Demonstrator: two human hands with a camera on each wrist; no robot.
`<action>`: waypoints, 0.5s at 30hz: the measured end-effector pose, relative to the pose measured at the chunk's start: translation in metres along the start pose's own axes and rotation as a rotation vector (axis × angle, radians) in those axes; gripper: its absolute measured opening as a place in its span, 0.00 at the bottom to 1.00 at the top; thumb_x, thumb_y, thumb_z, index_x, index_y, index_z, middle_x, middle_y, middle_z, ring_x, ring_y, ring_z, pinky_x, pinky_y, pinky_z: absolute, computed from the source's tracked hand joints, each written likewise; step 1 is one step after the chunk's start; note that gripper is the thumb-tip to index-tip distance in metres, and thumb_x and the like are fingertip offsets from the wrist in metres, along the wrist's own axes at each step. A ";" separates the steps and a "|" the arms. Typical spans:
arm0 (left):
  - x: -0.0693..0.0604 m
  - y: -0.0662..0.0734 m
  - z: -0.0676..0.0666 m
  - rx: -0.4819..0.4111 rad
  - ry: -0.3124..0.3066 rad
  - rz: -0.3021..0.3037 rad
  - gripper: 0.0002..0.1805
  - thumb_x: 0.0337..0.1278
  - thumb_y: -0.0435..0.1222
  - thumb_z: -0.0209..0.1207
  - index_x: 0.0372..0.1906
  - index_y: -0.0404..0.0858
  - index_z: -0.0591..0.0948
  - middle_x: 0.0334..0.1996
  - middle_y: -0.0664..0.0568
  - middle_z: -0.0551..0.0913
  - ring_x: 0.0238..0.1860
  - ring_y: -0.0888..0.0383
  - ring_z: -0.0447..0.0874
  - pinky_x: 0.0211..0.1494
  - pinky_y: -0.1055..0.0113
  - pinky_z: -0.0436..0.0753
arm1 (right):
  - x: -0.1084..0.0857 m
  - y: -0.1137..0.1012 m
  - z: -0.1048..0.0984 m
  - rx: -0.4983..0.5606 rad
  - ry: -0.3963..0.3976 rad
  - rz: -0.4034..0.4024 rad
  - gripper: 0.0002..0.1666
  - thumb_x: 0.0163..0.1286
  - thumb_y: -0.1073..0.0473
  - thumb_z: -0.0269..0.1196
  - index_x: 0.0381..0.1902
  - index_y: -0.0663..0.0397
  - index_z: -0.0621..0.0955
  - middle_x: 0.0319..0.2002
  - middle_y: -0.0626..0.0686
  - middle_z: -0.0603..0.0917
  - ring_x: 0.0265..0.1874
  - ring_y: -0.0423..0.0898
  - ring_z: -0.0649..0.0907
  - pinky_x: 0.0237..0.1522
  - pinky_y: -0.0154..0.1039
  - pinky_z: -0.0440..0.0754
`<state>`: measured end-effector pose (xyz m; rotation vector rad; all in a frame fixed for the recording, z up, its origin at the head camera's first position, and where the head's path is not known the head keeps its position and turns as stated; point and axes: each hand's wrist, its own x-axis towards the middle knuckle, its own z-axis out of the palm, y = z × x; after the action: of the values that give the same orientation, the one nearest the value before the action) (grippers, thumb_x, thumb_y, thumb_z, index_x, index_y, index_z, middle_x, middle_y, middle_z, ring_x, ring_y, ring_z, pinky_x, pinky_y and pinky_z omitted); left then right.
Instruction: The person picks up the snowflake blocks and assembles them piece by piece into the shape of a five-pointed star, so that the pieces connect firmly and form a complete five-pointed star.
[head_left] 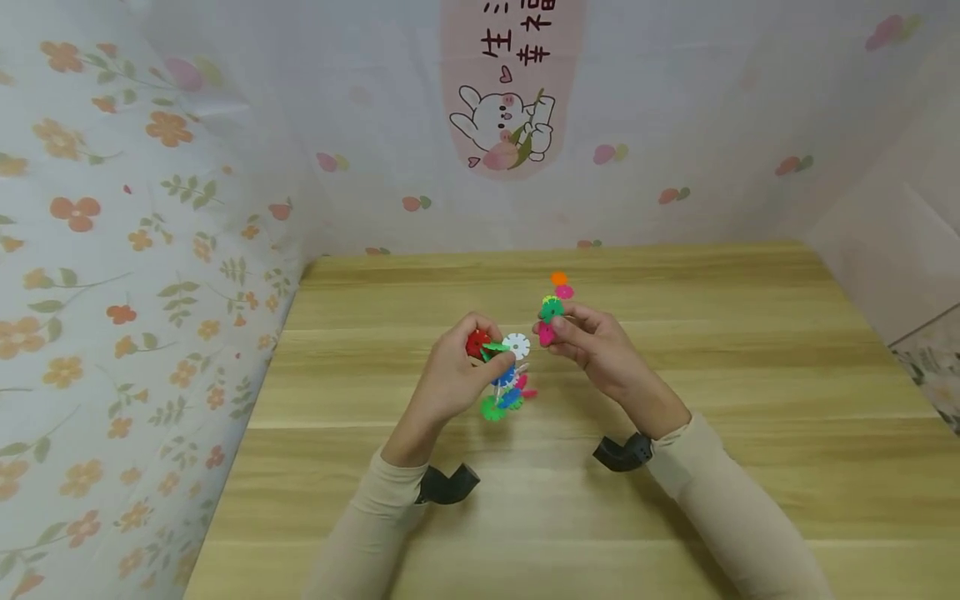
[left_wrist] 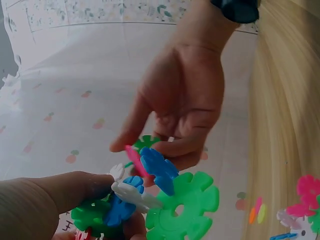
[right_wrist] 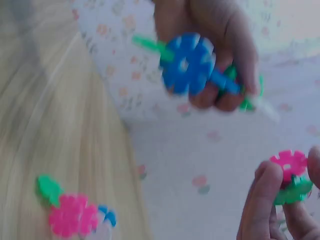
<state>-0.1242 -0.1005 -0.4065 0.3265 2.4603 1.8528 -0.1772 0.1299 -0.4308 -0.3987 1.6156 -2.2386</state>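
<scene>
My left hand (head_left: 453, 371) pinches a joined group of notched plastic snowflake discs. It includes a red disc (head_left: 477, 343), a white disc (head_left: 516, 346), a blue disc (left_wrist: 159, 170) and a light green disc (left_wrist: 182, 207). To the right, my right hand (head_left: 600, 342) pinches a green disc (head_left: 552, 311) together with a pink disc (right_wrist: 291, 164). A small gap separates this pair from the left hand's group in the head view. Fingers hide part of both pieces.
Beyond the right hand, an orange disc (head_left: 559, 278) and another pink disc (head_left: 565, 292) lie on the wooden table (head_left: 750, 375). A pink, green, white and blue disc cluster (right_wrist: 75, 215) rests on the tabletop. Patterned cloth (head_left: 360, 167) hangs behind and at the left.
</scene>
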 end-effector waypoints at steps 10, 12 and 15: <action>-0.002 0.004 0.006 0.003 0.036 -0.007 0.13 0.58 0.36 0.69 0.41 0.43 0.75 0.33 0.49 0.79 0.18 0.55 0.74 0.25 0.64 0.77 | -0.009 -0.009 0.028 0.066 0.077 -0.047 0.17 0.73 0.61 0.63 0.55 0.66 0.77 0.43 0.52 0.87 0.46 0.45 0.86 0.52 0.39 0.82; -0.002 0.004 0.008 0.011 0.047 0.007 0.13 0.58 0.35 0.69 0.40 0.43 0.75 0.31 0.50 0.79 0.19 0.56 0.75 0.25 0.65 0.77 | -0.010 -0.009 0.030 0.071 0.097 -0.053 0.15 0.73 0.62 0.62 0.53 0.64 0.78 0.43 0.51 0.87 0.45 0.45 0.86 0.52 0.39 0.82; -0.002 0.004 0.010 0.021 0.056 0.026 0.13 0.58 0.35 0.69 0.40 0.43 0.75 0.28 0.50 0.78 0.20 0.57 0.73 0.24 0.67 0.74 | -0.011 -0.008 0.032 0.090 0.109 -0.067 0.10 0.74 0.62 0.61 0.50 0.59 0.80 0.42 0.51 0.87 0.45 0.44 0.86 0.52 0.39 0.82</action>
<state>-0.1205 -0.0904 -0.4057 0.3132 2.5255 1.8721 -0.1549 0.1102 -0.4138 -0.3162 1.5690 -2.4111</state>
